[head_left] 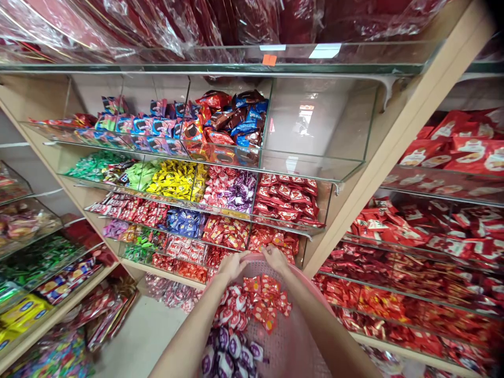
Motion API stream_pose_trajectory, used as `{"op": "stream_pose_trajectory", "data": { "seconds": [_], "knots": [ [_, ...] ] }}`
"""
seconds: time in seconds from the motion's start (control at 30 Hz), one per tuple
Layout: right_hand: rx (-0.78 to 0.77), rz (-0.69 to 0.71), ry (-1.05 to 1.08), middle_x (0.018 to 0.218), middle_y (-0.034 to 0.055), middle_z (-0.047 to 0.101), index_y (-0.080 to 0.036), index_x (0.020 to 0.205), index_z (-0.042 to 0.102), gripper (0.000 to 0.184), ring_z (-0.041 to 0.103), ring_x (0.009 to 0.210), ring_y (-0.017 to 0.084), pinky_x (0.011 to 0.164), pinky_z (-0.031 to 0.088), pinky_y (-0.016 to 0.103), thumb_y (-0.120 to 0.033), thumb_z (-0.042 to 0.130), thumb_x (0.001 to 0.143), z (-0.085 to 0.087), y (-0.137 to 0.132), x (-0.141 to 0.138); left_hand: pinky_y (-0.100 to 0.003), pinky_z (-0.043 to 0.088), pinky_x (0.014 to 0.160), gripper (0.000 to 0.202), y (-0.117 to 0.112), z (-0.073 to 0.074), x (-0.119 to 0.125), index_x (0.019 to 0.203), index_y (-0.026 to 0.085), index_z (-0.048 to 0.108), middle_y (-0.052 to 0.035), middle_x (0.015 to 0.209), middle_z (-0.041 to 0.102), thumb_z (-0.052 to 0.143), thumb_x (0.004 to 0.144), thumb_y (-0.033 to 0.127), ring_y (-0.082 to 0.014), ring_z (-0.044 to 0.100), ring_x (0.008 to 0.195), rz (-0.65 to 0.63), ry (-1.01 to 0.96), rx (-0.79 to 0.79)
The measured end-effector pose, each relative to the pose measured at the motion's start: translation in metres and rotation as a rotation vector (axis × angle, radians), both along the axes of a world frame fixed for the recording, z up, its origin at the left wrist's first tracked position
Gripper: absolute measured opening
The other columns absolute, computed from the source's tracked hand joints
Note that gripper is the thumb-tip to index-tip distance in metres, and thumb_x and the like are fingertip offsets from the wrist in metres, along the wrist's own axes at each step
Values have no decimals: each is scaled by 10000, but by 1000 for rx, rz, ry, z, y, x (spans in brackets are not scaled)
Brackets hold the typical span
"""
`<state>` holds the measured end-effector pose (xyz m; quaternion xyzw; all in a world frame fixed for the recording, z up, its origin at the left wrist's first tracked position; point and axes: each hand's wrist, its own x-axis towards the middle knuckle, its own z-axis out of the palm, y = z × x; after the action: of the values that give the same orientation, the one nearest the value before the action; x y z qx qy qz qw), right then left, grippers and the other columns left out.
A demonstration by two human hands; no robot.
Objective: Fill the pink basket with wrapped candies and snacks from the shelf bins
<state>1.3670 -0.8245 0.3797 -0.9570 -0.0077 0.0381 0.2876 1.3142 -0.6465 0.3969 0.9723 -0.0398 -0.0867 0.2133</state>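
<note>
A pink perforated plastic basket [291, 341] sits low in the middle of the view, between my forearms. It holds red-and-white wrapped sweets [262, 304] and purple-and-white wrapped ones [230, 354]. My left hand [232, 265] and my right hand [275, 258] are both closed on the basket's far rim, side by side. Just beyond my hands are glass shelf compartments filled with red sweets [271, 239].
Tiered glass bins of wrapped sweets fill the wooden shelving ahead: blue and red packs [232, 123], yellow [177, 178], green [92, 165], purple [236, 191]. The top right bin [318, 126] has nothing in it. More red packs [433, 236] fill the shelves at right.
</note>
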Motion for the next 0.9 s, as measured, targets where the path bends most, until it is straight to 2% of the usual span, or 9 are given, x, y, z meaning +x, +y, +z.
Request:
{"op": "stream_pose_trajectory", "data": {
  "seconds": [0.17,0.33,0.5,0.73,0.9],
  "knots": [
    [232,39,8,800,26,665,-178,790,611,312,598,744,143,645,398,220,-423,418,793,-5,-11,8,-258,392,866,475,1,0,0,1284,357,390,18,1145,595,395,820,455,-182,530,1060,-24,-30,-14],
    [473,45,26,849,59,670,-137,836,607,259,606,788,150,681,436,231,-331,453,762,-11,-13,17,-260,390,873,465,1,-1,0,1281,366,392,21,1155,589,402,822,436,-178,528,1064,-23,-48,-15],
    [665,77,77,882,74,677,-141,902,602,256,617,828,165,726,456,265,-292,544,703,-6,-16,12,-262,384,884,459,-2,0,1,1273,349,411,9,1166,582,411,821,427,-181,517,1081,19,-17,-28],
    [764,115,154,892,56,673,-142,829,638,195,606,843,149,776,441,253,-236,594,664,0,-14,13,-259,389,877,456,-2,-1,1,1267,353,417,14,1168,581,420,819,434,-179,521,1076,19,-31,-26],
    [808,108,214,792,41,677,-150,699,655,130,606,765,152,720,452,259,-256,617,635,4,-12,17,-257,404,849,448,-1,-7,4,1260,359,424,10,1162,585,425,818,426,-182,533,1061,2,-57,-24]
  ]
}}
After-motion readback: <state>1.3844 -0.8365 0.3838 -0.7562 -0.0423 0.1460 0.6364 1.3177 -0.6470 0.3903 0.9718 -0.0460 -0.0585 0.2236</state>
